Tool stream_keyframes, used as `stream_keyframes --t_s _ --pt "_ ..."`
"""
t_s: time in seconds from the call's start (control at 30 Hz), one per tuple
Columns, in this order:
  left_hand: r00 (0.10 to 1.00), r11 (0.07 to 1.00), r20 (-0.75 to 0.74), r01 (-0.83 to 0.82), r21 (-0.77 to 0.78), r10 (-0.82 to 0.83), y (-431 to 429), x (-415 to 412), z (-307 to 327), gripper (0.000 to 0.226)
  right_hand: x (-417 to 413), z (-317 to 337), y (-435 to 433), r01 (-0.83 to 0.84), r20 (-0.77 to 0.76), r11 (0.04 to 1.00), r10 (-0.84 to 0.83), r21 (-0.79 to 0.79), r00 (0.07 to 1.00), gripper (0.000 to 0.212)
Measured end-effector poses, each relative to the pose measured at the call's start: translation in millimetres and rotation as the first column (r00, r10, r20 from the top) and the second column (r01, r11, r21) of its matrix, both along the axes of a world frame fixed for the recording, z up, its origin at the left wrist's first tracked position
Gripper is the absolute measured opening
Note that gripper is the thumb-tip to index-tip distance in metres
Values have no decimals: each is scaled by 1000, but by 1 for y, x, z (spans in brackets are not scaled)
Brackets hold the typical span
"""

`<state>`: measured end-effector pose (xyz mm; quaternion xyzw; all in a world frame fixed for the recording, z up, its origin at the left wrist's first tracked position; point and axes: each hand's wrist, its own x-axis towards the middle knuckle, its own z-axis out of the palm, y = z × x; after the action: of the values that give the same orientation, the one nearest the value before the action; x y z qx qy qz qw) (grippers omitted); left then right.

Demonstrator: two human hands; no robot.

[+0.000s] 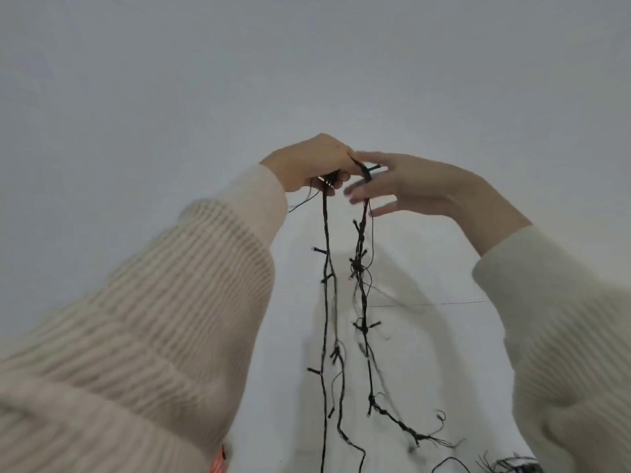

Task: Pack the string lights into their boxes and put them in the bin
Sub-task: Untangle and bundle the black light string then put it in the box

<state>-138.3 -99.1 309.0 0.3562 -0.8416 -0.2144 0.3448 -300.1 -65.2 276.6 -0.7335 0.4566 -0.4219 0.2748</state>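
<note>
Holding the string lights (326, 233) up high here: left hand (307, 165) is clenched round the top of the strands, and right hand (409, 186) sits just beside it, fingers spread straight with a bit of cord draped across them. The rest dangles below both hands in two tangly runs. Looks light and floppy and probably snags easily, so I'd grab the bunched cord, not the bulbs.

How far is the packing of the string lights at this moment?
Done: nothing visibly; every strand in view is unpacked. In hand: the left hand grips a bunch of the black string lights, and the right hand, fingers straight, touches one strand; the rest hangs down. Left: coiling, boxing, binning.
</note>
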Motion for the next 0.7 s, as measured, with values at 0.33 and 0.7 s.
stream_keyframes --t_s 0.33,0.7 --pt "891 993 -453 -13 -121 -43 -16 2 -35 20 42 10 -13 259 -286 916 -348 -305 893 16" --pt "968 1000 -253 -1 29 9 -22 27 -35 14 14 0 -22 440 -467 864 -503 -245 727 30"
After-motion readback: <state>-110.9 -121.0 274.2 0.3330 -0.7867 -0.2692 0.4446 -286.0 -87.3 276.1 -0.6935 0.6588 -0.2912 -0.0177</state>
